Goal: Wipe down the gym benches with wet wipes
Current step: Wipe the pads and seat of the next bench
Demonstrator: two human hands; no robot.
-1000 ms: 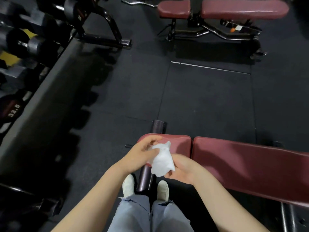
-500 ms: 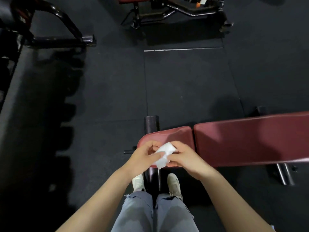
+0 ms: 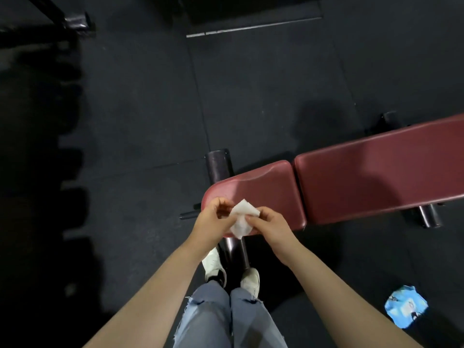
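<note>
A white wet wipe [image 3: 241,219], folded small, is held between both hands just above the near end of a maroon padded bench [image 3: 376,172]. My left hand [image 3: 213,222] pinches the wipe's left edge with curled fingers. My right hand [image 3: 270,223] pinches its right edge with thumb and fingertips. The bench has a short seat pad [image 3: 266,187] under the hands and a long back pad running off to the right.
A blue wet-wipe pack [image 3: 406,306] lies on the black rubber floor at the lower right. The bench's black foot roller [image 3: 218,163] and frame tube stand in front of my shoes [image 3: 213,264]. A black equipment foot [image 3: 75,22] sits at the upper left.
The camera has tilted further down, so the far bench and dumbbell rack left the view and the blue pack appeared. Both hands have folded the wipe smaller, over the seat pad's end.
</note>
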